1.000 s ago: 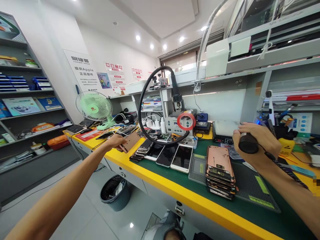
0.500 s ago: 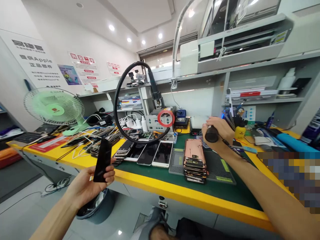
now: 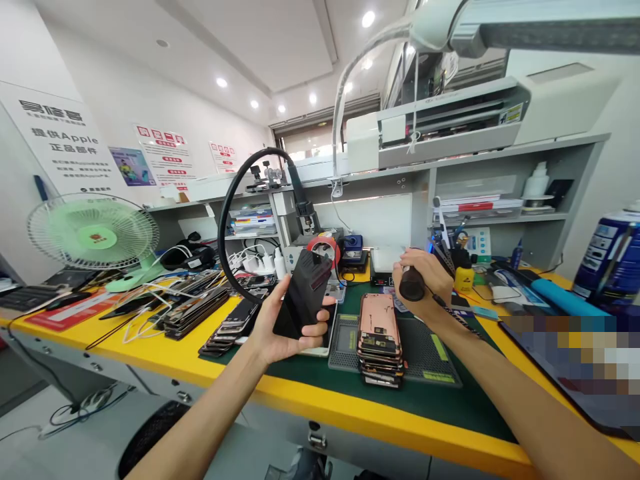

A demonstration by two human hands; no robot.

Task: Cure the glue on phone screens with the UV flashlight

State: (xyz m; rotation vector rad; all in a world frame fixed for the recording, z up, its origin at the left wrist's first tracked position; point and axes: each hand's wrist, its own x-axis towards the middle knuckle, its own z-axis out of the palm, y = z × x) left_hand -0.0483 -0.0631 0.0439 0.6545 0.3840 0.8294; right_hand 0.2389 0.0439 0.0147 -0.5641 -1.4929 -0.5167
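We hold the panel (image 3: 304, 299) over the tabletop (image 3: 287, 393), left of the stack (image 3: 379, 317), our left grip (image 3: 274, 328) closed about its edges, probably to leave its face clear. Our right grip (image 3: 429, 277) wraps a dark cylinder (image 3: 412, 285) snugly, seemingly for steadiness.
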